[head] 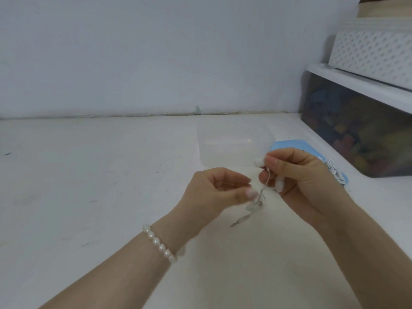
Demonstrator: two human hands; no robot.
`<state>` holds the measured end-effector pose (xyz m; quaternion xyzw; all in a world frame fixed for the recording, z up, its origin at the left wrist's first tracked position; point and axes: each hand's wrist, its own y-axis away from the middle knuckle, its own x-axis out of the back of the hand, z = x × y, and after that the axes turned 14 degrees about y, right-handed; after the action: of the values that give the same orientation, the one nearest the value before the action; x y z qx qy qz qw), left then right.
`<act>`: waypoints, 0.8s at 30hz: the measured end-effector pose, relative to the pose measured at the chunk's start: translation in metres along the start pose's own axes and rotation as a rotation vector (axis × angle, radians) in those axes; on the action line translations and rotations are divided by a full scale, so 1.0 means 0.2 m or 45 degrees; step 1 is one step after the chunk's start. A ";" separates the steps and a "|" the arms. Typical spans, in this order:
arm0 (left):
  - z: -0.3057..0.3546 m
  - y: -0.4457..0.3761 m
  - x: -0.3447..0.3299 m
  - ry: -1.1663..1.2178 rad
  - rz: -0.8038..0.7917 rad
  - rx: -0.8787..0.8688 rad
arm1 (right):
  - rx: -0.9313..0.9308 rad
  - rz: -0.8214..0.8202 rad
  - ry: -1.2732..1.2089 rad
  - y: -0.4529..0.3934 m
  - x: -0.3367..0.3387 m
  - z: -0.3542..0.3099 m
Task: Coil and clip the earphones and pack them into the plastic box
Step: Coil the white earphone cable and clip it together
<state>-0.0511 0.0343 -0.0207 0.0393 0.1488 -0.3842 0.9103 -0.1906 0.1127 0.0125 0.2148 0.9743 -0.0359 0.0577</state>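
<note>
Earphones (pixel 259 192) blurred between both hands, cable partly hidden by fingers (pixel 249 194)

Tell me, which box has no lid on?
The small clear plastic box behind the hands is open. The big bin of colourful bits by the wall wears a white lid.

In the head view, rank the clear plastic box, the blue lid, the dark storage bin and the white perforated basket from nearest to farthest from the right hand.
From the right hand:
1. Blue lid, just behind the hand and partly hidden by it.
2. Clear plastic box, behind it and to the left.
3. Dark storage bin, to the right by the wall.
4. White perforated basket, up on the shelf above the bin.
</note>
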 end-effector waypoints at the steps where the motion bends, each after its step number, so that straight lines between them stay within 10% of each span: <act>1: -0.01 0.00 -0.01 -0.209 0.003 -0.054 | -0.001 0.008 -0.040 0.00 0.01 0.00; 13: -0.08 0.01 -0.08 -0.663 -0.127 -0.174 | -0.179 -0.002 -0.657 0.01 -0.04 -0.01; 24: -0.02 -0.05 0.01 -0.317 0.230 -0.246 | -0.386 -0.240 0.026 -0.01 -0.06 0.08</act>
<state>-0.0583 0.0268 -0.0236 -0.0828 0.0669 -0.2865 0.9521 -0.1787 0.1048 -0.0025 0.1117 0.9849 0.1082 0.0760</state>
